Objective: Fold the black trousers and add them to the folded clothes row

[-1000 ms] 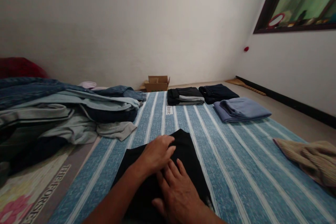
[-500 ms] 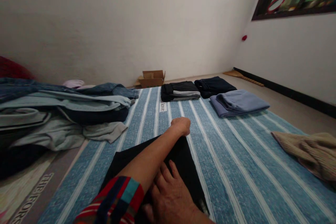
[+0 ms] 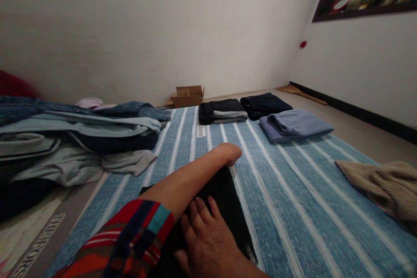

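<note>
A folded black garment (image 3: 224, 195) lies on the blue-and-white striped sheet (image 3: 276, 208) right in front of me; its exact kind is not clear. My left hand (image 3: 230, 153) reaches across to the garment's far right corner. Its fingers curl down there, closed at the cloth edge, and the fingertips are mostly hidden. The left forearm, in a plaid sleeve, covers part of the garment. Nearer to me, my right hand (image 3: 210, 239) rests palm down on the cloth with its fingers stretched out.
Loose clothes (image 3: 74, 139) are heaped on the left. Along the far edge sit a folded black-and-grey stack (image 3: 223, 110), folded navy trousers (image 3: 267, 105) and a folded blue-grey garment (image 3: 296, 125). A tan knit garment (image 3: 384, 182) lies at right; a cardboard box (image 3: 188, 96) stands by the wall.
My left hand has shifted slightly right at the far corner, its forearm lying flatter across the garment. My right hand stays spread on the cloth. The view has moved slightly.
</note>
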The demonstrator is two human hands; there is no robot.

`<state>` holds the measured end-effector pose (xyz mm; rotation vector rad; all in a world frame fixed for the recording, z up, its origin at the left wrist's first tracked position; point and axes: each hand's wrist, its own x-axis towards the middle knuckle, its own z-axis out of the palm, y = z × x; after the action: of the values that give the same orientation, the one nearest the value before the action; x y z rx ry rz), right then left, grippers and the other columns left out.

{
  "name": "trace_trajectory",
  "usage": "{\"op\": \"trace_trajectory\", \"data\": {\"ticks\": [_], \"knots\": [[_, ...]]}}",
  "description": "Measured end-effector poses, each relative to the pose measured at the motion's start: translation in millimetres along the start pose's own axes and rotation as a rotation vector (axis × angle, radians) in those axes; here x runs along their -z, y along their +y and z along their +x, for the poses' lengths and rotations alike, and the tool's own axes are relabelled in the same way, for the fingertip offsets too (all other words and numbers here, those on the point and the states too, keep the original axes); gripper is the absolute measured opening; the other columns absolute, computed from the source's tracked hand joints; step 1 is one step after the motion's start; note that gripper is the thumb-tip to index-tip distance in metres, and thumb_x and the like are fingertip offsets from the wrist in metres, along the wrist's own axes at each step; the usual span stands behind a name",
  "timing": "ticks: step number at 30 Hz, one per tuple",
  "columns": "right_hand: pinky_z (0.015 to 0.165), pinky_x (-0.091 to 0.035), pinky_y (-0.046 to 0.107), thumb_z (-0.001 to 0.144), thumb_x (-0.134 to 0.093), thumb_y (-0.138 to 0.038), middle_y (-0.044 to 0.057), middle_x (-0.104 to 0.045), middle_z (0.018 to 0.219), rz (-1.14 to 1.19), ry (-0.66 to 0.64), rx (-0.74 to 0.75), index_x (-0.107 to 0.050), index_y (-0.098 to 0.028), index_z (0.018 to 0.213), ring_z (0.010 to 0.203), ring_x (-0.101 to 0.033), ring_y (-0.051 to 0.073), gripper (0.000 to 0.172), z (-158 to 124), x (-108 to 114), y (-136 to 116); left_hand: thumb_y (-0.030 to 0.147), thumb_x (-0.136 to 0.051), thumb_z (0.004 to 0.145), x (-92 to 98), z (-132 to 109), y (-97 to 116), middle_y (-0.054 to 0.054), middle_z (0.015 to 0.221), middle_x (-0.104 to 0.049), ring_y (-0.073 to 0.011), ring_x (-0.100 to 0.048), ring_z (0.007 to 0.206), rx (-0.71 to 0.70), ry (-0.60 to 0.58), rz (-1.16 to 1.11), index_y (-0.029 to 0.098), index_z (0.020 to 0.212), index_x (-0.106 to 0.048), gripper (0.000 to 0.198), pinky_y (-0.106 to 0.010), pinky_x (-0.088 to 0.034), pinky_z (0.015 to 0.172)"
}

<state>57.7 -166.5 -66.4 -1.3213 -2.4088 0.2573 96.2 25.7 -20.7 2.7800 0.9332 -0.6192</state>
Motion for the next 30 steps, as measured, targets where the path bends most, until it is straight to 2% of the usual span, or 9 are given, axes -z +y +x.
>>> {"op": "trace_trajectory", "data": {"ticks": [4,9,18,30], "knots": [[0.107,-0.023,0.055,0.094,-0.028,-0.049,0.024,-0.042,0.135,-0.023,0.025,0.008,-0.045,-0.006,0.13,0.131,-0.029,0.036,0.059,-0.6,-1.8,-0.2,0.031,-0.058,0.086,6.0,-4.3,-13.4,-0.006,0.102,-0.063,-0.019,-0.061,0.092,0.052,-0.12,-0.074,0.013,0.101,-0.061,0.023,-0.039,-0.05,0.081],[0.106,-0.025,0.055,0.094,-0.028,-0.048,0.023,-0.042,0.135,-0.029,0.035,0.011,-0.044,-0.006,0.131,0.131,-0.03,0.035,0.058,-1.9,-2.7,-0.4,0.031,-0.055,0.088,4.3,-9.8,-30.0,-0.006,0.103,-0.061,-0.0172,-0.061,0.086,0.145,-0.169,-0.211,0.013,0.107,-0.057,0.027,-0.035,-0.053,0.073],[0.107,-0.024,0.055,0.094,-0.029,-0.049,0.023,-0.041,0.137,-0.031,0.016,0.001,-0.043,-0.007,0.132,0.132,-0.028,0.035,0.059,-2.3,-4.3,-1.3,0.032,-0.056,0.087,-7.9,-7.5,-31.0,-0.006,0.105,-0.06,-0.0186,-0.06,0.09,0.18,-0.083,-0.345,0.013,0.106,-0.058,0.027,-0.037,-0.052,0.076],[0.108,-0.022,0.054,0.093,-0.031,-0.049,0.021,-0.04,0.138,-0.003,-0.001,-0.014,-0.041,-0.008,0.133,0.132,-0.027,0.034,0.058,-0.5,3.1,-1.2,0.033,-0.055,0.087,-21.3,5.9,-28.1,-0.008,0.113,-0.057,-0.0208,-0.058,0.097,0.249,0.02,-0.322,0.016,0.113,-0.055,0.031,-0.04,-0.05,0.081]]}}
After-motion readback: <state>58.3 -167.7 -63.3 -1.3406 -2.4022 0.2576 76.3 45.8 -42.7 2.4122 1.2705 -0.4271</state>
